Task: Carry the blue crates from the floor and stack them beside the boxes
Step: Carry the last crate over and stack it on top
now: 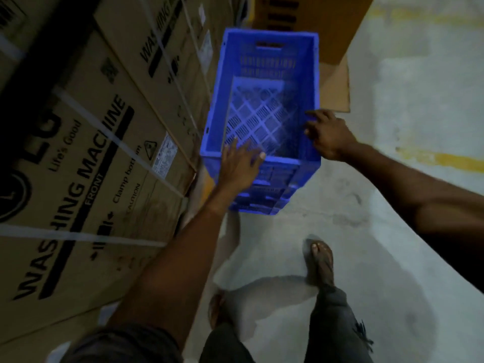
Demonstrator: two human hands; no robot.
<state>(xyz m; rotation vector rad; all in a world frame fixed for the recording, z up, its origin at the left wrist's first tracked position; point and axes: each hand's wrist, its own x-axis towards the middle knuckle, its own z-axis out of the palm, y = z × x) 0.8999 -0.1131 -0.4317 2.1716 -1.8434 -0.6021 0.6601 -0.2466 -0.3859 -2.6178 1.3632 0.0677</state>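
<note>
A blue plastic crate (264, 61) with a lattice bottom stands on top of other blue crates (262, 197), beside the tall cardboard washing-machine boxes (86, 158) on the left. My left hand (239, 163) hovers over the crate's near rim with its fingers spread and nothing in it. My right hand (327, 132) is at the crate's right rim, fingers loosely curled and apart, touching or just off the edge. The crate is empty.
Another cardboard box (330, 30) stands behind the crate at the top. Grey concrete floor (379, 179) with yellow painted lines (440, 158) stretches to the right. My feet in sandals (320, 260) stand just before the stack.
</note>
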